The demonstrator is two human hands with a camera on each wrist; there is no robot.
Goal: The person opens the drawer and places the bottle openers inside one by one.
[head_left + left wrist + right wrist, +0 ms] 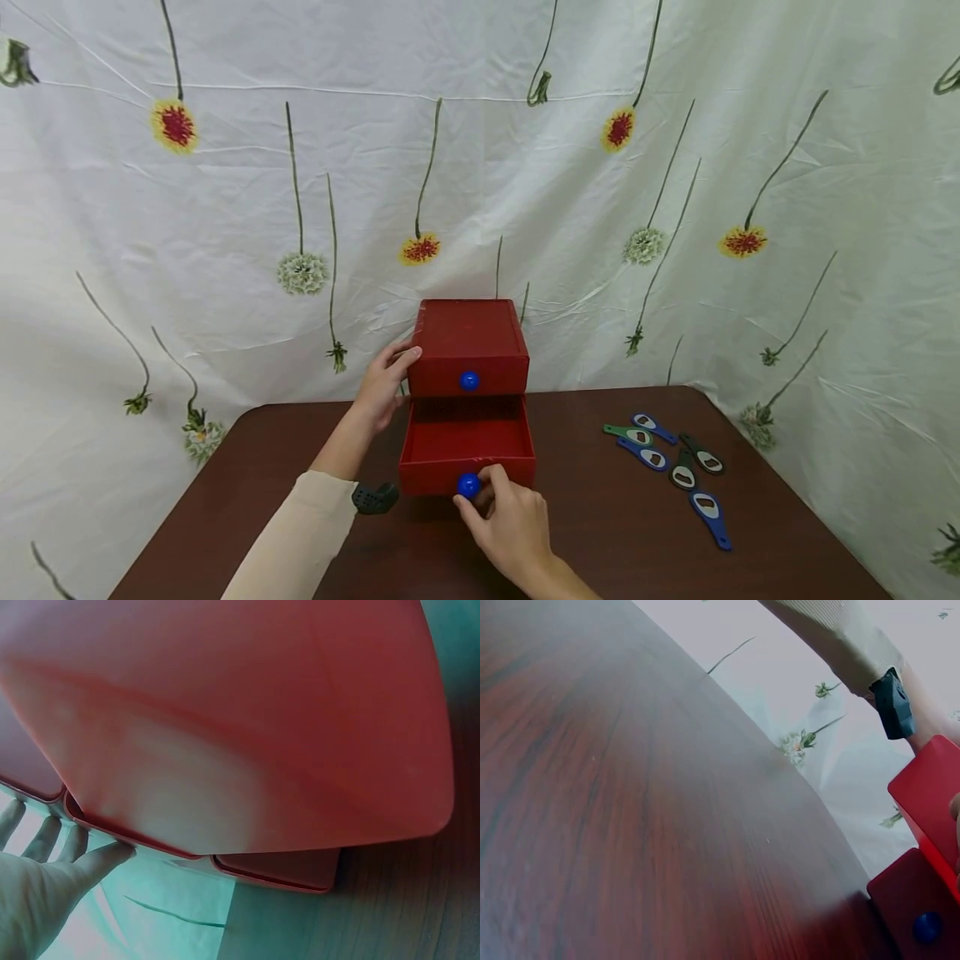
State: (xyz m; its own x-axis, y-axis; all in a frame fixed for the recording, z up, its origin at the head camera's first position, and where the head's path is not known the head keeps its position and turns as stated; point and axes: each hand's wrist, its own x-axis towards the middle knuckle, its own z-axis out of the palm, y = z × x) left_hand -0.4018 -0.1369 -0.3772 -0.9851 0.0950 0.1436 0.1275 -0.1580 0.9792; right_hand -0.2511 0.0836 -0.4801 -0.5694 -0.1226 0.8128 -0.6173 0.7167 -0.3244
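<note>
A red two-drawer box (471,329) stands on the table, its lower drawer (468,437) pulled out and its upper drawer (435,377) closed. Each drawer front bears a round blue knob. My left hand (381,387) rests against the box's left side near the upper front edge; the left wrist view shows its fingers fairly straight, with the tips at the red casing (225,750). With thumb and forefinger, my right hand (513,521) pinches the lower blue knob (468,485). In the right wrist view only a sliver of that hand shows beside the pulled-out drawer (926,784).
Several bottle openers in blue, green and black lie at the table's right, among them a blue bottle opener (711,518) nearest the front. The dark brown wooden table (585,533) meets a white flower-print cloth (480,167) behind. A black wrist device (375,498) is on the left forearm.
</note>
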